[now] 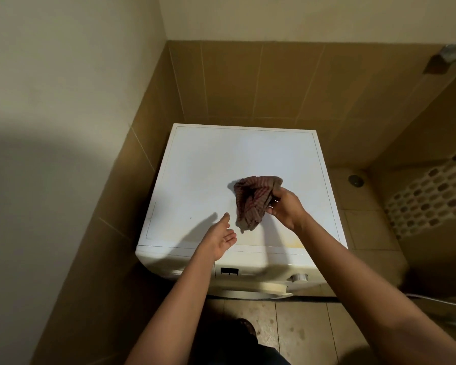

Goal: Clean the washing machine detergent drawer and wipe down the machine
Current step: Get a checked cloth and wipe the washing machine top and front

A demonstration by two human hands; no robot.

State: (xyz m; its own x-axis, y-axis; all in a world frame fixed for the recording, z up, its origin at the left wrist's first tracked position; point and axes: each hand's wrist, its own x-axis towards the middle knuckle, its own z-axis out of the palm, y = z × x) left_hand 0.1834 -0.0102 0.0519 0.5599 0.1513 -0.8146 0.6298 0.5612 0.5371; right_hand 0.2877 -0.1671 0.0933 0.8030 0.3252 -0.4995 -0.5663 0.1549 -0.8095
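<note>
A white front-loading washing machine (208, 164) stands in a tiled corner, seen from above. My right hand (284, 206) grips a crumpled brown striped cloth (253, 201) above the right half of the machine's top; the cloth hangs down from my fingers. My left hand (220, 239) is held palm up with straight fingers just left of the cloth's lower end, over the top's front edge, holding nothing. The front panel shows a dark display (229, 271) and a round dial (299, 277). The detergent drawer lies under my left forearm and cannot be made out.
Brown wall tiles enclose the machine at the back and left. To the right lie a tiled floor with a round drain (356, 180) and a pebble-patterned mat (432, 191). A metal fitting (445, 59) sticks out of the right wall. A cable (437, 299) runs along the floor.
</note>
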